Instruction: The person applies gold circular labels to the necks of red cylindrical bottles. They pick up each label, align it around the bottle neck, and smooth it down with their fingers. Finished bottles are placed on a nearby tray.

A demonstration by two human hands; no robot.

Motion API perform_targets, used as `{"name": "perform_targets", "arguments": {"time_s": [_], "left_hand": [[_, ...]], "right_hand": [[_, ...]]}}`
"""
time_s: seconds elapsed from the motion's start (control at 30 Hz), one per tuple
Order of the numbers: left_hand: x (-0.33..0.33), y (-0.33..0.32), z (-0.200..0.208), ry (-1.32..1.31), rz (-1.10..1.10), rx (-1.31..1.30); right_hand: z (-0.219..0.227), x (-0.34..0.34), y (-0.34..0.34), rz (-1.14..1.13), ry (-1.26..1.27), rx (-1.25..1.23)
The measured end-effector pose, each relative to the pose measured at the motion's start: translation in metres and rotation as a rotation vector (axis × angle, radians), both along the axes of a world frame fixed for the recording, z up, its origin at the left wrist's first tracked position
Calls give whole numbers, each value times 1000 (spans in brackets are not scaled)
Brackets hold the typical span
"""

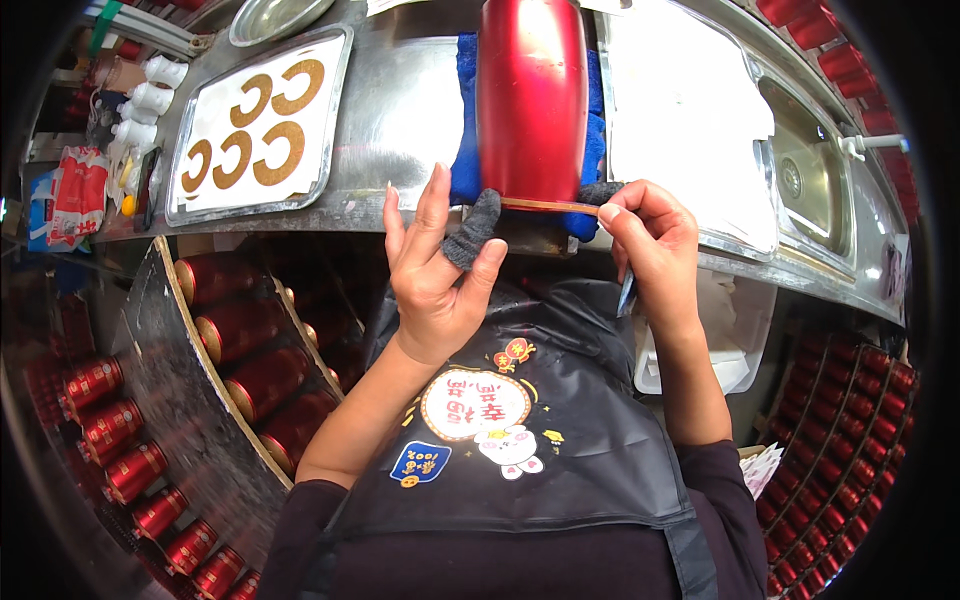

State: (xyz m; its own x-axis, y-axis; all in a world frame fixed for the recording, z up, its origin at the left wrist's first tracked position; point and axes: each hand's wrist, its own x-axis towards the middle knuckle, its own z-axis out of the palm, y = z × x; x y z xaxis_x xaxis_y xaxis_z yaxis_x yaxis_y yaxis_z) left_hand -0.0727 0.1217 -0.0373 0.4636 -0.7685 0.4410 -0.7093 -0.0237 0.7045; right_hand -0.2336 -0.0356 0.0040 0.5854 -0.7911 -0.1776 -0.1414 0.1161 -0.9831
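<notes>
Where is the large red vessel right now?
In the head view, the large red vessel lies at top centre on a blue cloth, left of the white sheets.

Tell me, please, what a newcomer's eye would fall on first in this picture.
Probably the large glossy red vessel at top centre, on blue cloth, with the right hand pinching a thin brown strip at its near end. Next might come the gold C-shaped pieces on the upper-left tray, then the red cans at lower left.
</notes>
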Motion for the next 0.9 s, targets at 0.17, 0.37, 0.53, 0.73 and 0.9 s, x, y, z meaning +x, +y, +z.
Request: {"name": "perform_targets", "arguments": {"time_s": [0.17,0.37,0.53,0.73,0.9], "left_hand": [[0,-3,8,-123,4,-13],[1,-9,16,-287,-11,-1],[-3,-19,29,-369,-14,1],[-8,-33,50,-448,-71,82],[4,-53,38,-407,-42,32]], "right_hand": [[-4,0,-2,1,-8,9],[-9,0,-4,13,-58,16],[-9,1,-4,30,-66,15],[-8,2,-4,35,-36,28],[-7,3,-3,62,-1,49]]}}
